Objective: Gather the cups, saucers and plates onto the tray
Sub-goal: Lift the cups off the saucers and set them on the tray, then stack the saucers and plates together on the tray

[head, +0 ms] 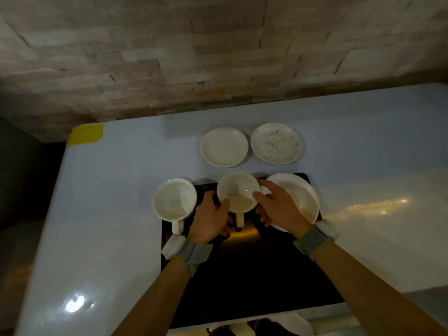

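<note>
A glossy white counter (116,214) against a stone-tile wall (194,57) carries a black tray (254,275). Both hands, left (211,219) and right (278,207), clasp a cup (238,190) over the tray's far edge, beside a plate (303,197). Another cup (174,202) overlaps the tray's left corner; two saucers (224,146) sit beyond on the open counter.

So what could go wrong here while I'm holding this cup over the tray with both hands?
1. The held cup, gripped by the left hand and right hand, sits close to the plate; setting it down carelessly could knock them together.
2. The other cup seems to straddle the tray's left edge, so it might tip.
3. Reaching later for the two saucers means passing over the crockery in front.
</note>
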Available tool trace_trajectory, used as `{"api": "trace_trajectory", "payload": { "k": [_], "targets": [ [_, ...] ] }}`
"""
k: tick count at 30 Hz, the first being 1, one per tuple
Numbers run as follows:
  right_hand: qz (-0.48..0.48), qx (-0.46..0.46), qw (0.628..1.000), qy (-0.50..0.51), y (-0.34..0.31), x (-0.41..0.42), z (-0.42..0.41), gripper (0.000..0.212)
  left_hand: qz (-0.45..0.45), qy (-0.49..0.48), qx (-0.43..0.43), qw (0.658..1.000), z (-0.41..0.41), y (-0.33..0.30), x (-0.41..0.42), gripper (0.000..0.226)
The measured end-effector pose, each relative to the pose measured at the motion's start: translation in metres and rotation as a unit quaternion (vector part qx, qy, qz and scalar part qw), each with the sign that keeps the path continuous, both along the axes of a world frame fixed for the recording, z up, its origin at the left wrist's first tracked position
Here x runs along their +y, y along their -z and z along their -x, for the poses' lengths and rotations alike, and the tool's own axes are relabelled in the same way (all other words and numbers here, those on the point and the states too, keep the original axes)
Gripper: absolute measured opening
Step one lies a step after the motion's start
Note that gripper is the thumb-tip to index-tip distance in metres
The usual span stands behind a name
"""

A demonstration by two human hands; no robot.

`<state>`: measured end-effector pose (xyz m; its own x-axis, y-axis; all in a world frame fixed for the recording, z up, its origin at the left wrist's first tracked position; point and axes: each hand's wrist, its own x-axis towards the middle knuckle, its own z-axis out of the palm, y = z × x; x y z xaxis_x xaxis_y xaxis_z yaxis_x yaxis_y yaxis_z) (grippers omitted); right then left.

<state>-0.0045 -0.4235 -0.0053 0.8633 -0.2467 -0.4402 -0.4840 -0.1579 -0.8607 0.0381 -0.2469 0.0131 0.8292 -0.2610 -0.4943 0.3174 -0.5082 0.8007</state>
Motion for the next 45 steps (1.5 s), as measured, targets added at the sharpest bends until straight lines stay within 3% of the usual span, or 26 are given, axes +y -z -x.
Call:
{"api": "trace_trajectory", "payload": {
  "k": [7,12,20,23,27,33,38,45],
  "targets": [
    [0.025,-0.018,0.999,0.013,-0.020,-0.027,-0.014,0.032,-0.045,-0.052,-0.092,0.993,-0.030,-0.013,-0.003,0.031],
    [0.052,-0.034,0.997,0.042,-0.036,-0.065,-0.035,0.026,-0.042,-0.008,-0.146,0.988,-0.062,-0.033,-0.035,0.017],
    [0.078,-0.060,0.991,0.093,-0.050,-0.127,-0.065,0.030,-0.025,0.061,-0.121,0.990,-0.116,-0.039,-0.102,0.015],
    [0.084,-0.065,0.990,0.098,-0.043,-0.144,-0.073,0.035,-0.057,0.067,-0.091,0.992,-0.129,-0.023,-0.119,0.014],
    [0.098,-0.033,0.990,0.094,-0.025,-0.162,-0.081,0.040,-0.104,0.099,-0.019,0.989,-0.136,-0.005,-0.138,0.038],
    [0.121,0.040,0.990,0.061,0.004,-0.170,-0.087,0.063,-0.149,0.081,-0.072,0.983,-0.128,0.014,-0.151,0.059],
    [0.074,0.041,0.994,0.068,0.019,-0.170,-0.093,0.053,-0.159,0.055,-0.090,0.982,-0.135,0.032,-0.159,0.050],
    [0.082,0.025,0.994,0.066,0.020,-0.166,-0.098,0.033,-0.168,0.050,-0.122,0.977,-0.135,0.032,-0.160,0.034]
  ]
}}
